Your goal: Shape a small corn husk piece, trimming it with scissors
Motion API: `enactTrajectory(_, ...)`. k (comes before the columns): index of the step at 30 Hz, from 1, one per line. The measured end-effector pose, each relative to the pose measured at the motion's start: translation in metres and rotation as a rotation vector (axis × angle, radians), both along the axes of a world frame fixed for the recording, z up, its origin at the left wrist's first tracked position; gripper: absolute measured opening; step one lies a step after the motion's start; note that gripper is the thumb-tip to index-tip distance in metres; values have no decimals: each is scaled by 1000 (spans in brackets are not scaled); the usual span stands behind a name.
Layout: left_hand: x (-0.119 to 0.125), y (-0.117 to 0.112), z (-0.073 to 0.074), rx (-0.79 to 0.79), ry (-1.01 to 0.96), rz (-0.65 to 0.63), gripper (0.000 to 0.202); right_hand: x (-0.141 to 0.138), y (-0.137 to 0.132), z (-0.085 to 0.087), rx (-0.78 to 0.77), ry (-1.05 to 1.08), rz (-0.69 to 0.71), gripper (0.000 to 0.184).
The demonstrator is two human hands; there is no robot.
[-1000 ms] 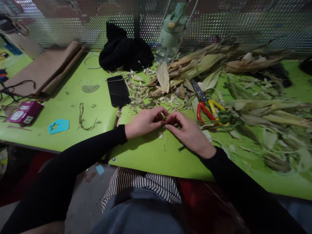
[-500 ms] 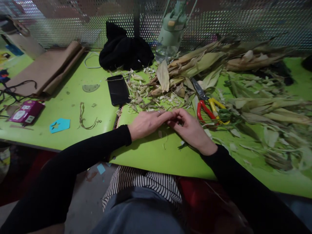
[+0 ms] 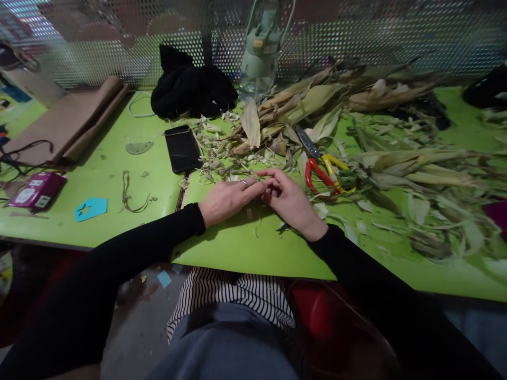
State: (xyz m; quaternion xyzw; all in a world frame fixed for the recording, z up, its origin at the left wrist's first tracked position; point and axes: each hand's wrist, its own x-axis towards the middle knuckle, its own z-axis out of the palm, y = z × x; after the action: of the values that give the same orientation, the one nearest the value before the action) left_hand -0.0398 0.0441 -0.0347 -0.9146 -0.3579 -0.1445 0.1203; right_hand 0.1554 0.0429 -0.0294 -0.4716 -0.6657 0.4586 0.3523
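Both hands are together above the table [image 3: 237,250], not far in from its near edge and about the middle of its width. The left hand [image 3: 225,199] has its back turned up, with the fingers nearly straight and close to one another, pointing to the right; its thumb is hidden below. The right hand [image 3: 293,206] has its index finger lifted and stretched out, while the other fingers are curled in by the left fingertips. Between the fingertips the gap looks very small, but I cannot tell if they have hold of a thin piece or of nothing.

The step in hand is, in my judgement, some fine finger work, perhaps on a strip of husk. The husks [image 3: 317,103] lie in a long heap toward the far edge of the table, and a second bundle [image 3: 420,166] lies toward its right side. Small scraps [image 3: 222,158] are spread just beyond the hands, and a thin strand [image 3: 257,228] lies below them, nearer to the near edge. The scissors [image 3: 318,156] lie beyond the right hand, apart from it, with their points toward the far edge.

The next move calls, I think, for a light and exact pinch from both hands, because dry husk may split easily if one pulls too strongly.
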Motion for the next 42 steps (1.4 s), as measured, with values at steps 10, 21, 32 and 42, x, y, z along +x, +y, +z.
enactTrajectory(10,1,1,-2,-102,-106,20,34,-2,-1,3,13,-43,-45,28)
enactTrajectory(21,5,-1,3,-207,-79,135,29,0,-5,5,45,-52,-54,24)
enactTrajectory(32,-3,9,5,-143,-197,84,25,4,-20,19,241,-349,-20,13)
enactTrajectory(42,-13,13,24,-385,-457,105,20,9,-16,19,302,-373,-3,2)
